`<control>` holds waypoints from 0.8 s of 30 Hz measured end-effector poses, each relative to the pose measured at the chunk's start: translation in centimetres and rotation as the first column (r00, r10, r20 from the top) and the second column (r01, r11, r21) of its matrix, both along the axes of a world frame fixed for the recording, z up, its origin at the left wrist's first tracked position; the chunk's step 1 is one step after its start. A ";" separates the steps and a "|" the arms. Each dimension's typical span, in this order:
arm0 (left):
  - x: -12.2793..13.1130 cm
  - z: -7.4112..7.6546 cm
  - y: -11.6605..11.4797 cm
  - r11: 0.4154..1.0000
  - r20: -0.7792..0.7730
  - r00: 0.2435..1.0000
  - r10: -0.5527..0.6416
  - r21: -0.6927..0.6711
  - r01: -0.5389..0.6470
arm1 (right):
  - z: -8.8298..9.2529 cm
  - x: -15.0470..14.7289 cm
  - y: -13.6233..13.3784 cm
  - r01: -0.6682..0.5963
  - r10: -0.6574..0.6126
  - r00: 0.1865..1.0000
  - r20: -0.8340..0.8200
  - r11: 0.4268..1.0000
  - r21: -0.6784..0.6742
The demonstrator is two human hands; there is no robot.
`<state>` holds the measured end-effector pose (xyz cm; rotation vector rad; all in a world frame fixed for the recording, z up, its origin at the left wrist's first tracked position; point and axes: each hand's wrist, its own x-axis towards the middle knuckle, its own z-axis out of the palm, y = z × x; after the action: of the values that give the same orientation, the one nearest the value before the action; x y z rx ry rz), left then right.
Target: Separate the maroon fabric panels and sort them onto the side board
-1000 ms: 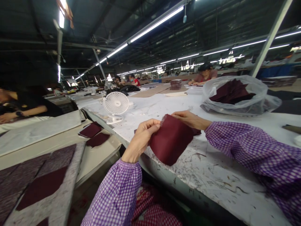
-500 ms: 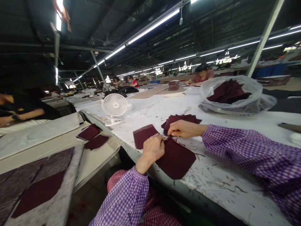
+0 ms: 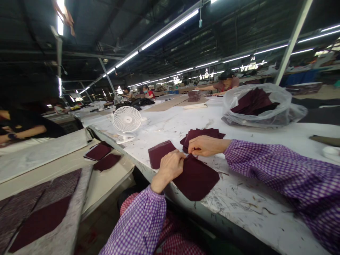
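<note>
A dark maroon fabric piece (image 3: pixel 198 179) with cut corners lies flat at the table's near edge. My left hand (image 3: pixel 172 164) pinches its upper left edge between thumb and fingers. Close by on the right, my right hand (image 3: pixel 204 145) is closed in a pinch at the top edge of the same piece; its fingertips partly hide the cloth there. Behind the right hand, a fanned pile of maroon pieces (image 3: pixel 199 134) rests on the table. Left of my left hand lies another maroon piece (image 3: pixel 160 152), partly covered by that hand.
A white fan (image 3: pixel 126 119) stands on the white table (image 3: pixel 255 170). A clear plastic bag (image 3: pixel 281 117) of maroon pieces sits at the right. More pieces (image 3: pixel 98 151) lie on the lower left table. One person (image 3: pixel 32 124) sits at left, another (image 3: pixel 225 85) works across.
The view has shifted slightly, so everything sits a little further left. Both hands stay pinched at the piece's top edge, with hardly any movement. The person across has stretched out an arm.
</note>
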<state>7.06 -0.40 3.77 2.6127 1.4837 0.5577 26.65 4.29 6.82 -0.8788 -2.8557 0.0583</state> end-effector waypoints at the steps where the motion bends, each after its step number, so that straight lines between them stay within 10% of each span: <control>1: 0.0 0.0 0.1 1.000 0.000 1.000 -0.005 0.003 0.005 | -0.1 -0.1 0.0 0.009 -0.009 1.000 0.006 1.000 0.003; 12: -1.9 -1.1 0.1 0.994 0.304 0.946 -0.112 0.019 0.112 | -1.8 0.1 0.2 -0.018 0.019 1.000 0.000 0.996 0.085; 24: -1.4 -2.1 -0.5 0.998 0.193 0.981 -0.032 0.059 0.021 | -2.3 0.5 -0.4 -0.062 0.056 0.998 0.032 0.964 0.258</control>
<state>5.67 -0.92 1.72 2.5294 1.3906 0.8365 27.12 3.89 4.48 -0.7458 -2.8246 -0.3139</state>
